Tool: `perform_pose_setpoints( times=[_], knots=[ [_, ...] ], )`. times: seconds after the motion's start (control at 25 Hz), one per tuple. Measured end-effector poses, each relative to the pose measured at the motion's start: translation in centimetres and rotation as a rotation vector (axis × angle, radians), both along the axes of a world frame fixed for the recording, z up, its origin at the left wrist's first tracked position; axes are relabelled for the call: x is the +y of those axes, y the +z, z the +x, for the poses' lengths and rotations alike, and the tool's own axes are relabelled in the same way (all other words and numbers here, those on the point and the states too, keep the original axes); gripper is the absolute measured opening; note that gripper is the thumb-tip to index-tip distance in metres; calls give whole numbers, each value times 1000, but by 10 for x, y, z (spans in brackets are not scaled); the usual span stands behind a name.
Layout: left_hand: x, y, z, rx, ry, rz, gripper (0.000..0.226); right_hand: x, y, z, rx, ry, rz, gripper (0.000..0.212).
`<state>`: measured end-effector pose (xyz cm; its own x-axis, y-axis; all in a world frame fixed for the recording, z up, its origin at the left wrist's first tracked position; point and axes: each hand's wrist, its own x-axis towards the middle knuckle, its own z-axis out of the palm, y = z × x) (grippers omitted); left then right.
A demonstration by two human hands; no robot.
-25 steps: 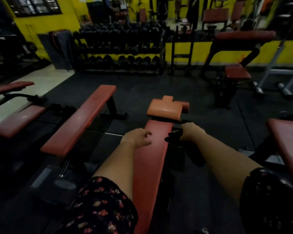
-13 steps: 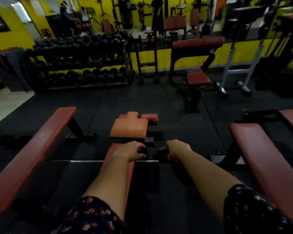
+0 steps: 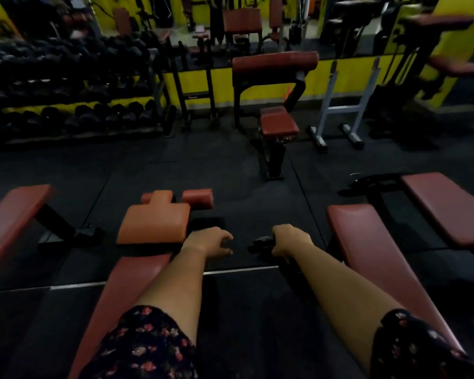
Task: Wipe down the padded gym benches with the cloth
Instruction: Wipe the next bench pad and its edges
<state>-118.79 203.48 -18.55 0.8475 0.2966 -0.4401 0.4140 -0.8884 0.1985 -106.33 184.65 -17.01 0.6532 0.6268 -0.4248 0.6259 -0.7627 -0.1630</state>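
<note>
You have four red benches (image 3: 8, 222) (image 3: 132, 283) (image 3: 367, 242) (image 3: 443, 206) near you — plus two hands (image 3: 208, 242) (image 3: 290, 239), one dark cloth (image 3: 259, 246) and one dumbbell rack (image 3: 66, 105).

Left sleeve (image 3: 143, 346), right sleeve (image 3: 419, 351), well behind left hand (image 3: 207, 242) and right hand (image 3: 292, 239), dark, small red-pink floral print

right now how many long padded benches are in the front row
4: far-left bench, centre bench, near-right bench, far-right bench. More may sit off-frame.
</note>
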Motion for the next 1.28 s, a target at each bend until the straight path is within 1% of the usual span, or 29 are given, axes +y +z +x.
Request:
perform_pose_setpoints(
  times=[0.12, 0.24, 0.32, 0.44, 0.64, 0.84, 1.04, 1.28],
  knots=[
    [9, -11, 54, 14, -65, -24, 56, 0, -8, 48, -26, -4, -52, 32],
    [34, -25, 116, 24, -116, -23, 56, 20, -14, 111, -52, -4, -101, 41],
    [59, -27, 157, 34, -140, -3, 55, 45, -16, 153, -53, -15, -110, 42],
    [97, -20, 215, 62, -168, 35, 54, 89, -14, 210, -53, 6, -110, 38],
    [163, 11, 313, 1, -140, 68, 54, 150, 13, 302, -150, 23, -53, 36],
    [215, 29, 393, -23, -143, 94, 54, 195, 23, 384, -143, -45, -9, 38],
    [274, 29, 488, -15, -146, 125, 54, 260, 21, 482, -153, -3, -2, 37],
    [366, 58, 614, -86, -42, 132, 54, 361, 49, 619, -134, 23, 60, 40]
  ],
)
